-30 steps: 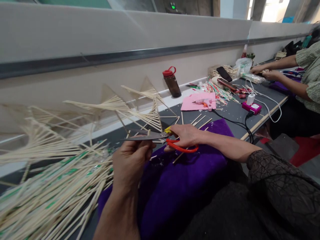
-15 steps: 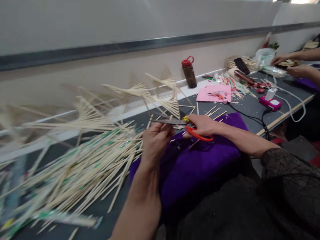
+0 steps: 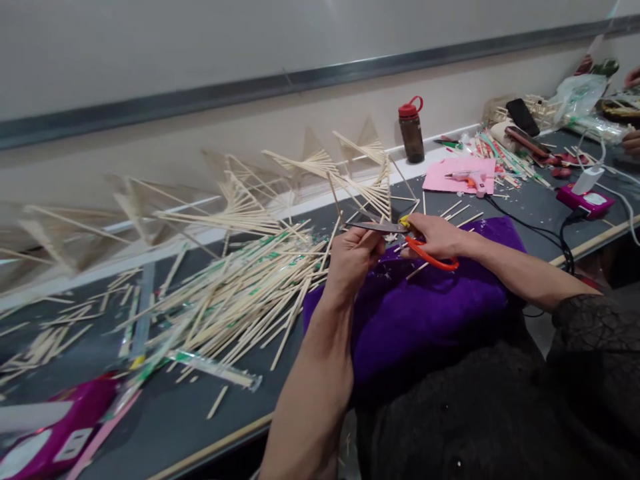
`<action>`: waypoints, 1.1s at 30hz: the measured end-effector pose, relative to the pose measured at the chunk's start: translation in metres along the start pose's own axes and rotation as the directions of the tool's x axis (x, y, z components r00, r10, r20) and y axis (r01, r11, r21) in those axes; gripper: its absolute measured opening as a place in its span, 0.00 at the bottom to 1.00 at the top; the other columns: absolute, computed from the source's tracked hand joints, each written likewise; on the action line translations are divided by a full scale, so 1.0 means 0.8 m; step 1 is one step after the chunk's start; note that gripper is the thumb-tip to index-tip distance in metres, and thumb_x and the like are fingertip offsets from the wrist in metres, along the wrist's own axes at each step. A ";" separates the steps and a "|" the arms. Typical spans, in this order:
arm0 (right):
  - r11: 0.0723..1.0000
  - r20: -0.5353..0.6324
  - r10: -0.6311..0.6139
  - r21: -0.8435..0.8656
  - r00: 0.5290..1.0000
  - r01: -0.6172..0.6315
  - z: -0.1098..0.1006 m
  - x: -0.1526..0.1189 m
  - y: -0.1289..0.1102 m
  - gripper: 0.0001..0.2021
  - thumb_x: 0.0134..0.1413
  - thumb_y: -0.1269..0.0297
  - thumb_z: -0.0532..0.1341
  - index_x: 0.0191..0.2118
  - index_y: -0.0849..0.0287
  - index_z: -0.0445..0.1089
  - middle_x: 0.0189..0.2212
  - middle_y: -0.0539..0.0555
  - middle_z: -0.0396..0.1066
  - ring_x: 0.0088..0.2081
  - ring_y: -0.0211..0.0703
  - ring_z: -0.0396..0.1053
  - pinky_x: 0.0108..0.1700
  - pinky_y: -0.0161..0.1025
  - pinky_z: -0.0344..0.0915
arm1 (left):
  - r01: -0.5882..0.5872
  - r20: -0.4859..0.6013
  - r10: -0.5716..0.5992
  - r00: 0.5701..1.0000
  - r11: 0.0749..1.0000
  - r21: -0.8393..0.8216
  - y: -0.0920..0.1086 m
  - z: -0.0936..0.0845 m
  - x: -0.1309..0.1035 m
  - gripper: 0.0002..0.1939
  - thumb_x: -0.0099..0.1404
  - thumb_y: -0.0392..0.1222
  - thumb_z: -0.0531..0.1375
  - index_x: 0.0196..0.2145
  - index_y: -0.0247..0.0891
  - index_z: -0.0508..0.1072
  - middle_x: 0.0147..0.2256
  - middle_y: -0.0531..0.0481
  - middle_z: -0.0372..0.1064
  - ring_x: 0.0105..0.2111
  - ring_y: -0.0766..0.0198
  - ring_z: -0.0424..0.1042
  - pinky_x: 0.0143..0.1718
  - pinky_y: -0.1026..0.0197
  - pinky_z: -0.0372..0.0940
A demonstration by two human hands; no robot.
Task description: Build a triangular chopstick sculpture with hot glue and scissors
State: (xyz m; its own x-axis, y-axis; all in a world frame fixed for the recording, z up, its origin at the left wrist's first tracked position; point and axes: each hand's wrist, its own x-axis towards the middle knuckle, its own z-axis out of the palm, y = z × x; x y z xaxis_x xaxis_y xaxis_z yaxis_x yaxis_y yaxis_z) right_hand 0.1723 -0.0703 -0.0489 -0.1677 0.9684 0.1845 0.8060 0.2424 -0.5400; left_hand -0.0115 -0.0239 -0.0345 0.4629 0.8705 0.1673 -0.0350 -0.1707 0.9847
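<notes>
My right hand [image 3: 436, 235] is closed round the orange handles of a pair of scissors [image 3: 383, 227], its thumb near a yellow part at the pivot. The dark blades point left and lie over the fingers of my left hand [image 3: 351, 257]. That hand is closed in a pinch, and whatever it holds is hidden behind its fingers and the blades. Both hands are above a purple cloth [image 3: 425, 313] at the table's front edge. Just beyond them stands a twisted structure of thin wooden sticks [image 3: 373, 193]. A pile of loose wooden sticks [image 3: 250, 287] lies left of my left hand.
On a pink sheet [image 3: 435, 175] rests a pink glue gun [image 3: 473, 180], its cord running right. A red-capped bottle [image 3: 411, 133] stands by the wall. Magenta power strips lie at right [image 3: 585, 200] and front left [image 3: 65, 433]. A co-worker's hand [image 3: 633, 141] shows at far right.
My view has turned left, so everything sits further right and more of the table's left end shows. Both hands keep nearly the same pose, with the scissors still at the left fingers.
</notes>
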 end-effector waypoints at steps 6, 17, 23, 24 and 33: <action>1.000 -0.010 -0.003 -0.027 1.000 0.003 0.006 0.004 0.003 0.18 0.52 0.55 0.60 0.44 0.63 0.67 0.36 0.56 0.71 0.33 0.41 0.63 0.34 0.37 0.54 | -0.010 -0.029 0.010 1.000 1.000 0.007 -0.005 -0.002 0.002 0.20 0.52 0.54 0.67 0.17 0.37 0.67 0.14 0.57 0.57 0.12 0.75 0.47 0.14 0.65 0.41; 0.992 -0.020 0.077 -0.101 0.997 -0.079 0.006 0.006 -0.003 0.19 0.54 0.52 0.59 0.44 0.63 0.68 0.37 0.59 0.74 0.35 0.46 0.68 0.34 0.38 0.56 | -0.004 -0.079 0.009 0.997 0.998 0.063 -0.008 -0.004 0.006 0.15 0.52 0.47 0.64 0.17 0.37 0.66 0.12 0.58 0.56 0.11 0.76 0.48 0.13 0.67 0.42; 0.992 -0.056 0.066 -0.102 0.996 -0.072 0.006 0.006 -0.004 0.21 0.54 0.51 0.60 0.47 0.62 0.68 0.40 0.57 0.74 0.38 0.46 0.70 0.35 0.38 0.58 | -0.020 -0.089 0.020 0.996 1.000 0.000 -0.008 -0.006 0.006 0.05 0.48 0.39 0.63 0.23 0.37 0.71 0.16 0.57 0.64 0.12 0.75 0.52 0.13 0.68 0.44; 0.994 -0.059 0.059 -0.091 0.997 -0.064 0.006 0.006 -0.003 0.22 0.53 0.50 0.61 0.47 0.61 0.68 0.41 0.57 0.74 0.38 0.46 0.70 0.36 0.38 0.58 | -0.037 -0.099 0.036 0.994 0.999 -0.007 -0.009 -0.007 0.007 0.06 0.48 0.39 0.64 0.24 0.37 0.71 0.18 0.56 0.66 0.12 0.75 0.53 0.13 0.68 0.44; 1.000 -0.028 0.028 -0.013 0.999 -0.029 0.004 0.004 0.002 0.29 0.47 0.48 0.65 0.52 0.60 0.65 0.44 0.58 0.71 0.40 0.47 0.68 0.38 0.39 0.60 | -0.019 -0.087 0.026 0.996 0.996 0.088 -0.009 -0.006 0.003 0.17 0.55 0.48 0.64 0.16 0.37 0.68 0.11 0.58 0.51 0.12 0.75 0.45 0.15 0.66 0.39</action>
State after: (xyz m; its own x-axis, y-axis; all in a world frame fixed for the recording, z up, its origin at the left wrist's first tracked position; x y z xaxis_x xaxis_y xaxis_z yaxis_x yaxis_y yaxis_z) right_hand 0.1716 -0.0669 -0.0517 -0.1289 0.9729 0.1921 0.8178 0.2138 -0.5344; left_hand -0.0143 -0.0187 -0.0407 0.3834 0.9024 0.1966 0.0344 -0.2267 0.9733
